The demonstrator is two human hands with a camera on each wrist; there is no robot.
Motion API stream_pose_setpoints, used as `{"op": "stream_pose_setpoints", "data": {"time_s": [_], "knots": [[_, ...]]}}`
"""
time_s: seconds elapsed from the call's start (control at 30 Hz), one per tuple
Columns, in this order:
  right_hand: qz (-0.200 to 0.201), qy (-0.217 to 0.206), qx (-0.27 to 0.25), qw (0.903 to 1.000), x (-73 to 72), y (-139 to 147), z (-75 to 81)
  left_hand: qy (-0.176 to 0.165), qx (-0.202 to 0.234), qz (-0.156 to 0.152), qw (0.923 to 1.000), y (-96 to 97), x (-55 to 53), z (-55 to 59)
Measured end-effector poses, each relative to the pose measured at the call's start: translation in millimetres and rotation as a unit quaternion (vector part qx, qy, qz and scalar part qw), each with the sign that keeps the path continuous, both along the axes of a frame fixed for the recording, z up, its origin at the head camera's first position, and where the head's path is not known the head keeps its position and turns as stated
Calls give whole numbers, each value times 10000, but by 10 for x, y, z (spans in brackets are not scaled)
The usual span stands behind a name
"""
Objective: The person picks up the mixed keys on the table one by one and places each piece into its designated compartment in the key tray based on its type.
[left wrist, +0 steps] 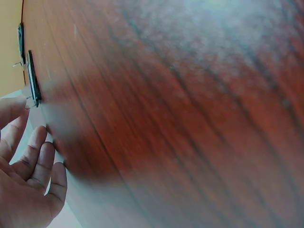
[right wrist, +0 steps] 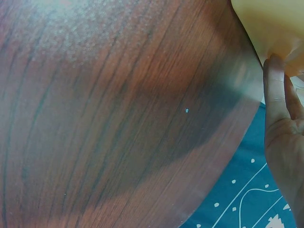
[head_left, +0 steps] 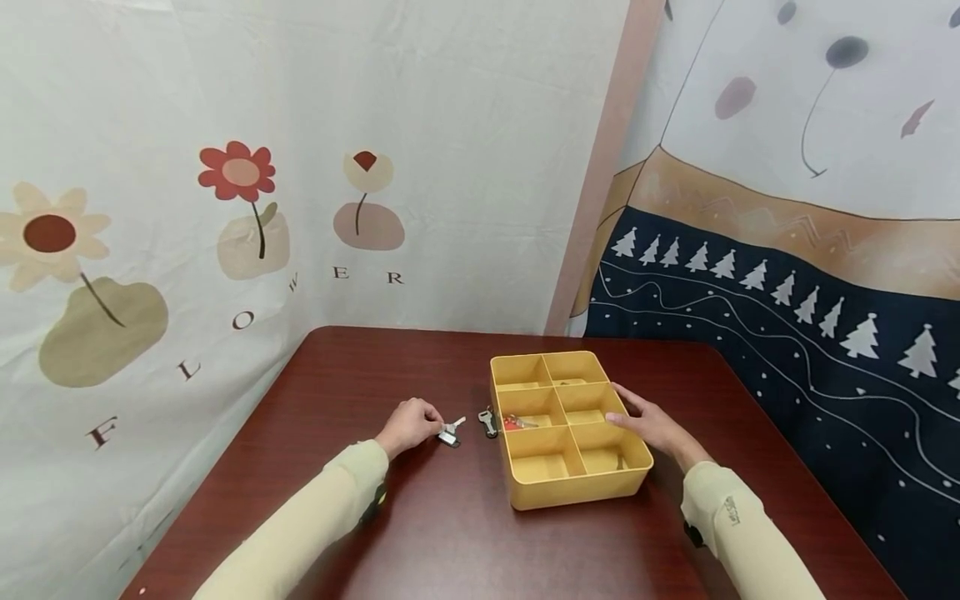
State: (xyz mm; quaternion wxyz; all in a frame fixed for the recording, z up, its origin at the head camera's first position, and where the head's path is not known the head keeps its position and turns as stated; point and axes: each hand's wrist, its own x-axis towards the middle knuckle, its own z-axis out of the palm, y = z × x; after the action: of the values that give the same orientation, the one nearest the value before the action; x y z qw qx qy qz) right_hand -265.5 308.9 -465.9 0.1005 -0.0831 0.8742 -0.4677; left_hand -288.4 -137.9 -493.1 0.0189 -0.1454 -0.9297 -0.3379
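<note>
Near the middle of the table, my left hand [head_left: 411,425] pinches a silver key [head_left: 455,425] with thumb and forefinger. A dark-edged tag [head_left: 448,438] lies with that key; the left wrist view shows it edge-on beside the fingertips. Another key [head_left: 487,422] with a black piece lies against the left side of a yellow box [head_left: 543,492]. The box has several compartments; its middle left one holds a red item with a metal part [head_left: 517,422]. My right hand [head_left: 658,429] holds the box's right wall, thumb over the rim and fingers along the outside.
The dark red wooden table [head_left: 420,533] has rounded far corners. A small dark item [head_left: 620,461] is in the box's front right compartment, and something small lies in the back right one. Printed cloths with flowers [head_left: 240,171] and trees [head_left: 757,275] hang behind the table.
</note>
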Motion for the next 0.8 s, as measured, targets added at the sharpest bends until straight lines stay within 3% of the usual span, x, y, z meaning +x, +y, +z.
{"op": "stream_pose_setpoints", "data": {"time_s": [0.23, 0.47, 0.8], "knots": [[-18, 26, 34, 10000, 5, 4, -12, 156, 68, -28, 9999, 9, -8, 62], [-27, -1, 44, 10000, -6, 13, -28, 52, 650, 56, 9979, 37, -11, 264], [-30, 29, 29, 10000, -14, 5, -11, 119, 1499, 99, 9886, 145, -24, 533]]}}
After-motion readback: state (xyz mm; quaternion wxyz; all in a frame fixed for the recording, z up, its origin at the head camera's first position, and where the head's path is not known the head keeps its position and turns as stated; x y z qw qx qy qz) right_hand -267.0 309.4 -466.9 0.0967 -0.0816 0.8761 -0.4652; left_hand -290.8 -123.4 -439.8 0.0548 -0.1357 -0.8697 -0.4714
